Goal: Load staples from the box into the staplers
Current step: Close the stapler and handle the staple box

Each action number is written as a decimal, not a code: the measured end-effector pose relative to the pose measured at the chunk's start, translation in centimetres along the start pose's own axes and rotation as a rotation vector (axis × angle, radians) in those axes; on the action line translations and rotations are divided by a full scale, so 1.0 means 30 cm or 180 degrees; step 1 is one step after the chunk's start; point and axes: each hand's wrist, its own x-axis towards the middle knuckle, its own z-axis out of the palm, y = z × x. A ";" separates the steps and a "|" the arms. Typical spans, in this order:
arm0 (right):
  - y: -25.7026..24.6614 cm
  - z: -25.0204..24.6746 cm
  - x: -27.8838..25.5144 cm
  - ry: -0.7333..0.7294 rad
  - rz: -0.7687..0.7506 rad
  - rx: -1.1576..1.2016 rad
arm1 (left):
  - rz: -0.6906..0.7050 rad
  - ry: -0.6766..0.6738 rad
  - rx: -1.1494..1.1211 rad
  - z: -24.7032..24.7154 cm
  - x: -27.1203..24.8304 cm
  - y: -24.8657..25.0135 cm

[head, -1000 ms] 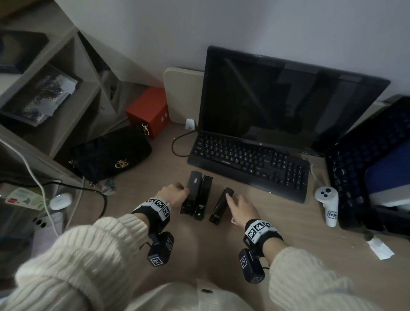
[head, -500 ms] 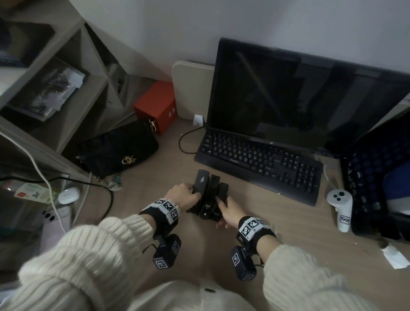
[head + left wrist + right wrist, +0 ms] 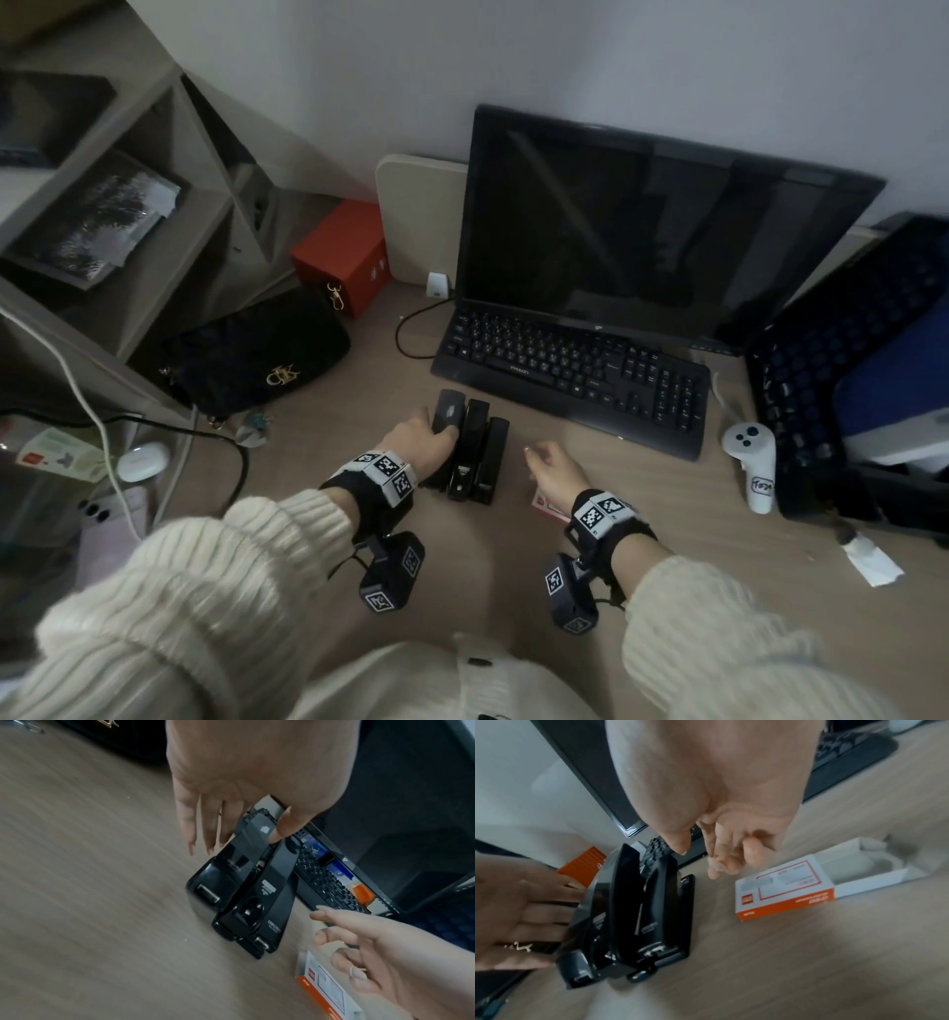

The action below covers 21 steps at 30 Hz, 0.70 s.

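Observation:
Three black staplers [image 3: 471,447] lie side by side, pressed together, on the wooden desk in front of the keyboard. My left hand [image 3: 431,437] rests against the leftmost stapler [image 3: 246,845], its fingers straight along the side and its thumb on top. My right hand [image 3: 544,460] hovers right of the staplers with loosely curled fingers, holding nothing. Beneath it lies the white and orange staple box [image 3: 782,892], its inner tray [image 3: 872,862] slid out. The head view shows only a corner of the box [image 3: 547,506].
A black keyboard [image 3: 570,370] and monitor [image 3: 642,231] stand just behind the staplers. A black bag [image 3: 257,354] and a red box [image 3: 344,252] sit at the left. At the right lie a white controller [image 3: 752,457] and a paper scrap [image 3: 873,562].
My right hand pushed the right stapler up against the other two, then let go and drew back to the right over the staple box. My left hand stayed on the leftmost stapler.

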 end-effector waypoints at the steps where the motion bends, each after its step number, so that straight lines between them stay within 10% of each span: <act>1: 0.009 -0.014 -0.013 0.0070 -0.0033 -0.0106 | 0.0023 -0.0015 -0.0006 0.004 -0.005 0.000; 21: 0.284 -0.004 -0.124 0.0510 0.0131 -0.1162 | 0.0443 0.0697 0.0081 0.054 -0.094 -0.099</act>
